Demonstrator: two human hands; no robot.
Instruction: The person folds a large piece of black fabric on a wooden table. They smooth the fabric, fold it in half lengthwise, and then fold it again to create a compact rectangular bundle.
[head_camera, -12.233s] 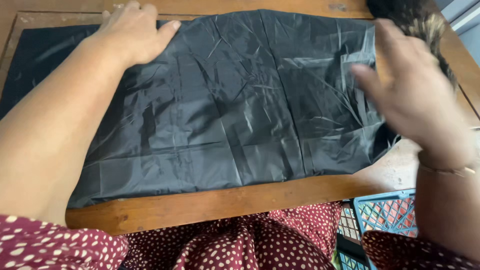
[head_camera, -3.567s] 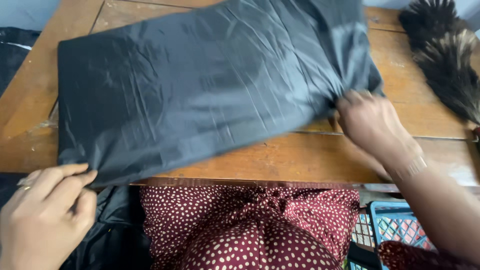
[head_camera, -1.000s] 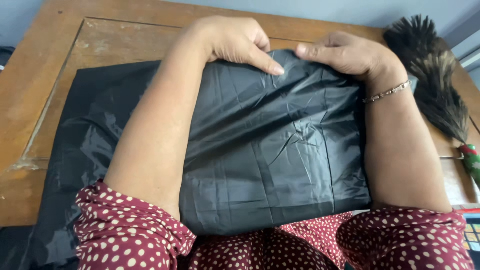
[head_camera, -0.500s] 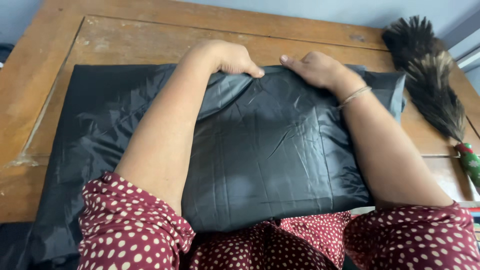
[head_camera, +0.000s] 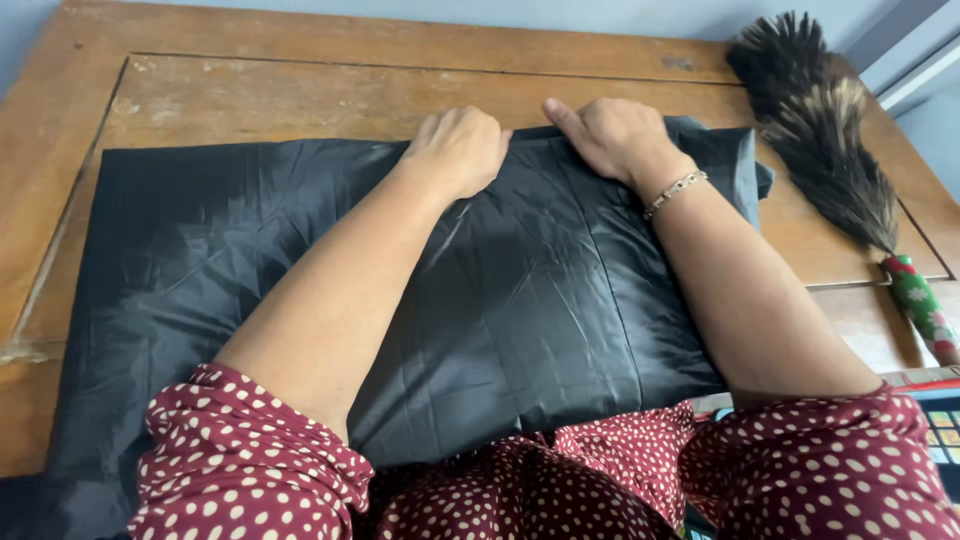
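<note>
Looking down, I see the wooden table filling most of the view, its worn top framed by a raised border. Spread across it lies the black plastic sheet, thin and creased, reaching from the table's left side to near its right and hanging over the near edge toward my lap. Its right portion looks doubled over, with a fold line running front to back.

Both forearms stretch out over the sheet, coming out of dark red sleeves with white dots. The same dotted cloth shows at the bottom between the arms.

Off to the right, a feather duster lies on the bare wood, clear of the sheet, dark plumes pointing away from me and its red, green and white patterned handle toward the near right corner.

My left hand sits at the sheet's far edge, fingers curled under in a loose fist, knuckles up, pinching the plastic there. My right hand rests just beside it, nearly touching, palm down, fingers curled onto the same far edge, thumb stretched toward the left hand. A thin bracelet circles the right wrist.
</note>
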